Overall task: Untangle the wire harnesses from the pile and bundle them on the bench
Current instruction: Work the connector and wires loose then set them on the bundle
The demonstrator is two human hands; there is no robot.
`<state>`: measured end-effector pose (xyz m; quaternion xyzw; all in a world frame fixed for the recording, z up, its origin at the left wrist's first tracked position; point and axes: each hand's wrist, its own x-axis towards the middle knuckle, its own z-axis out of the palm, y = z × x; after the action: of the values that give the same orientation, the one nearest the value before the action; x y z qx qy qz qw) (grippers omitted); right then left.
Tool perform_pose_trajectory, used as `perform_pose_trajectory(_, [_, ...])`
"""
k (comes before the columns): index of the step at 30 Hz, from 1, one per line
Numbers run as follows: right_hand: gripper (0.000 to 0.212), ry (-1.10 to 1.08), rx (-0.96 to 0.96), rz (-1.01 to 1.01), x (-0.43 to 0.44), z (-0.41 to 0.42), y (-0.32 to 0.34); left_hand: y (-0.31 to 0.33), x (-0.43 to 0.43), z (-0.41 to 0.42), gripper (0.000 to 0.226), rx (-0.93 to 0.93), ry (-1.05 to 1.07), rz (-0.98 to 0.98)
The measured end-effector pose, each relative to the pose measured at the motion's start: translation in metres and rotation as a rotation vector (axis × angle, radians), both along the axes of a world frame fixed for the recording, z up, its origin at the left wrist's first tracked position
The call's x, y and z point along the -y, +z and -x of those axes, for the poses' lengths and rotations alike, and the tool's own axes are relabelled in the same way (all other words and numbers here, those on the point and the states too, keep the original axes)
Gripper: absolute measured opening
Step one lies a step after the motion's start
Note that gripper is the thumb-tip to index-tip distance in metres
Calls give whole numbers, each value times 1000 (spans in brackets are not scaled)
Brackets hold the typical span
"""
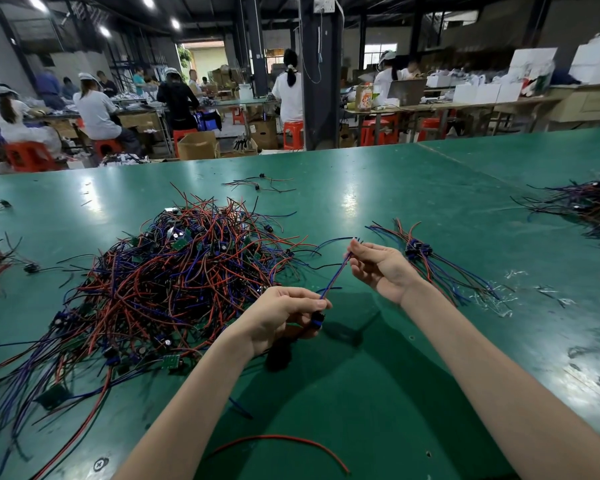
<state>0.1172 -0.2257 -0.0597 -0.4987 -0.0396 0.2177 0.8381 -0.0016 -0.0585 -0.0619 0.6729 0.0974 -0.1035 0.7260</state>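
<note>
Head view: left hand (284,315) grips one harness (334,278) at its connector end, right hand (378,268) pinches the wire tips, above the surface (395,188) between pile (174,271) left and bundle (426,254) right. Risk: thin wires slip the pinch or snag the pile.

Both bare arms are stretching fwd; left hand (284,317) is gripping the near end of a thin blue-red wire harness (333,276), right hand (378,268) is pinching the far end.

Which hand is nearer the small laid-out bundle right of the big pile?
Right. The right hand, pinching the harness, is just left of the bundle; the left hand, gripping its connector, is farther off, by the big pile.
</note>
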Motion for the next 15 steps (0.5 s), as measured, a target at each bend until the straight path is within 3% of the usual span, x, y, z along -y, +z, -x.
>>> perform_pose_trajectory(6, [15, -15, 27, 9, -1, -1, 1, 1, 1, -1, 20, -10, 23, -4])
perform_pose_trajectory(11, [5, -75, 49, 35, -4, 3, 1, -1, 3, -1, 11, -7, 6, 10])
perform_pose_trajectory(15, [9, -113, 57, 60, -5, 4, 2, -2, 5, 0, 14, 19, 6, 17])
